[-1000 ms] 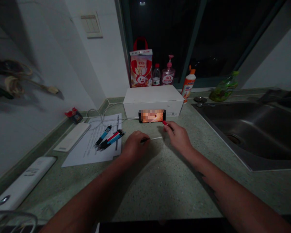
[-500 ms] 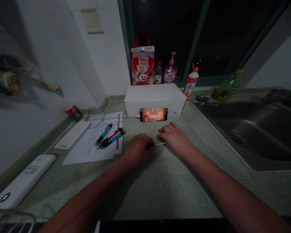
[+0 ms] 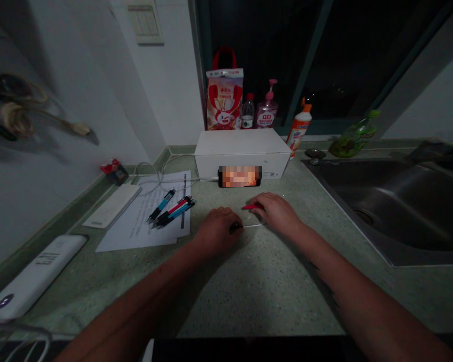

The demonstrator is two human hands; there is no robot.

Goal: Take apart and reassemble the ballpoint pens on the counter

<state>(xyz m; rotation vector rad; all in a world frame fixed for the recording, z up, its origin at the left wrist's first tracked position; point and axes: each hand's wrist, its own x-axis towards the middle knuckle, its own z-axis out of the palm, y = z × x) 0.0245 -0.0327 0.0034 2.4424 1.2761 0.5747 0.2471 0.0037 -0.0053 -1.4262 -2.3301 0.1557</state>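
Observation:
My left hand (image 3: 219, 229) is closed around a small dark piece (image 3: 234, 227), low over the countertop. From that piece a thin white rod (image 3: 252, 225) points right, under the fingers of my right hand (image 3: 274, 208). My right hand pinches a short red piece (image 3: 252, 206) whose end sticks out to the left. Whether my right hand also touches the rod is hard to tell. Several pens (image 3: 173, 211) in blue, red and black lie on printed sheets (image 3: 136, 234) to the left of my hands. Behind my hands a phone (image 3: 239, 177) leans on a white box (image 3: 245, 146).
A metal sink (image 3: 381, 201) is set into the counter at right. Bottles and a red bag (image 3: 225, 100) stand behind the box. White flat devices (image 3: 113, 205) and cables lie along the left wall.
My right hand has shifted slightly right, and more of the red piece now shows at its fingertips. More of the white rod is visible between my hands. The view has moved a little.

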